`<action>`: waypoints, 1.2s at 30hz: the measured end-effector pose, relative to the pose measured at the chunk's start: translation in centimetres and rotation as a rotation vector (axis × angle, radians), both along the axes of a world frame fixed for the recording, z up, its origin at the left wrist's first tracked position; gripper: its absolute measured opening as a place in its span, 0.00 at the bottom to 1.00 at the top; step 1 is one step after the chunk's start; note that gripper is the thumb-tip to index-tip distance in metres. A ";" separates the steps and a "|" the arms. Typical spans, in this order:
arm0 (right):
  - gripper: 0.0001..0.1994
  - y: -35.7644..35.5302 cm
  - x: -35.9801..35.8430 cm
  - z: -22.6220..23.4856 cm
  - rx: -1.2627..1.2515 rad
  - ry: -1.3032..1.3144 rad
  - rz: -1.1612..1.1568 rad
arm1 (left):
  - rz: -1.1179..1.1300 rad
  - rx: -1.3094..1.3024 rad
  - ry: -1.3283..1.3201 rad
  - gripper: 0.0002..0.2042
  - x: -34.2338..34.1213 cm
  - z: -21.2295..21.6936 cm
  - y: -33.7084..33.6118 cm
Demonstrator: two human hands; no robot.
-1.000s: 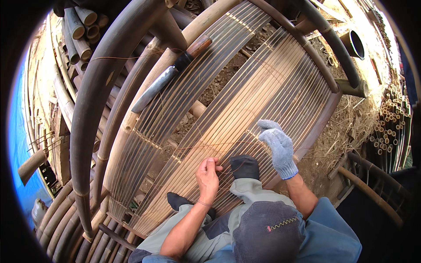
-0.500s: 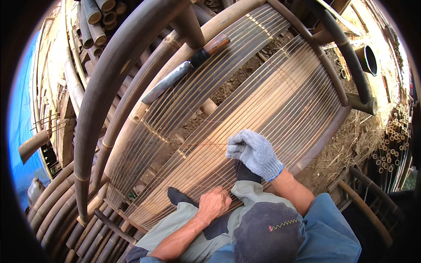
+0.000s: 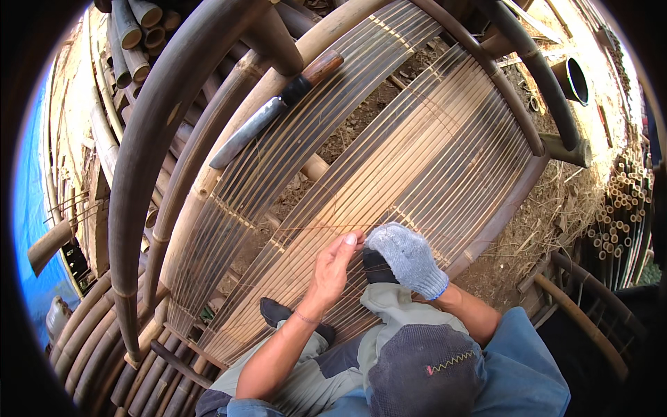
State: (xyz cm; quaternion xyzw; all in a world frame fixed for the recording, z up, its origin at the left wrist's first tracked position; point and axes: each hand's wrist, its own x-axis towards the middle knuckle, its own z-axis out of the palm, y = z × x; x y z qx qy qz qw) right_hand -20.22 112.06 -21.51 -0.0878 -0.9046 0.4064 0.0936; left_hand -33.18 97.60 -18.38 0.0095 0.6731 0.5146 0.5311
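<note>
My bare left hand (image 3: pixel 332 270) is raised over a long bamboo-slat seat (image 3: pixel 389 174), thumb and fingertips pinched together. Right beside it is my right hand (image 3: pixel 406 257), in a grey knitted glove with a blue cuff, its fingers curled closed. The fingertips of both hands nearly meet at a thin reddish-brown strand (image 3: pixel 313 227), which runs leftward across the slats. Exactly where each hand grips it is too fine to see. Beyond the hands, a large knife (image 3: pixel 250 132) with a wooden handle and black binding lies on the slats near the seat's back rail.
Thick curved bamboo poles (image 3: pixel 149 139) form the frame on the left and arch close to the seat. More bamboo poles (image 3: pixel 90 313) are stacked at lower left. A bundle of thin bamboo tubes (image 3: pixel 618 208) stands at right. My dark-shod feet rest on the slats.
My left hand has risen from low beside my leg to meet the gloved hand, its fingers now pinched. The gloved right hand has come slightly lower. The whole view has shifted a little.
</note>
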 end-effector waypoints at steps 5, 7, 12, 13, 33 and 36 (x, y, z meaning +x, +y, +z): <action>0.13 -0.7 2.7 0.3 -0.049 -0.199 0.149 | 0.254 0.195 -0.280 0.26 2.7 -1.2 4.8; 0.10 -0.6 3.5 0.3 -0.020 -0.369 0.284 | 0.392 0.208 -0.302 0.21 2.9 -1.5 5.6; 0.13 -0.3 4.5 0.8 -0.631 -0.306 0.014 | 0.332 0.162 -0.278 0.16 2.6 -1.5 5.8; 0.15 -0.1 4.5 0.9 -1.050 -0.329 -0.319 | 0.280 0.119 -0.281 0.16 2.6 -1.5 5.6; 0.12 2.5 2.6 -0.1 -0.506 -0.190 -0.228 | -0.444 0.077 0.278 0.18 5.5 -2.1 2.4; 0.10 2.6 2.4 0.3 -0.499 -0.175 -0.247 | -0.450 0.084 0.272 0.17 5.5 -1.8 2.4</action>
